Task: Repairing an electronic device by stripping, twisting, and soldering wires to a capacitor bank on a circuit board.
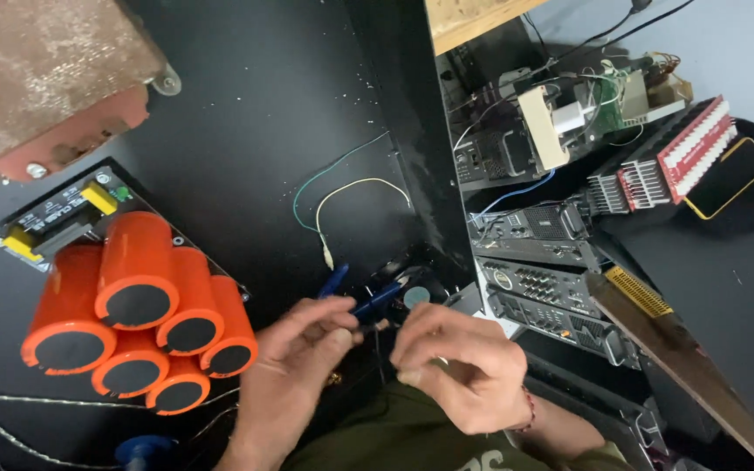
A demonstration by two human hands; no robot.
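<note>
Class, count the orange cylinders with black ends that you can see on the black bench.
6 orange cylinders, clustered left of the left hand: two upper, two middle, two lower, touching one another. More may be hidden behind them.

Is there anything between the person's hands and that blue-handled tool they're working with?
Nothing visible. The left hand already holds the blue-handled tool by its handles, and the right hand sits right beside its tip, fingers pinched there. The orange cylinders stand off to the side, clear of both hands.
</note>
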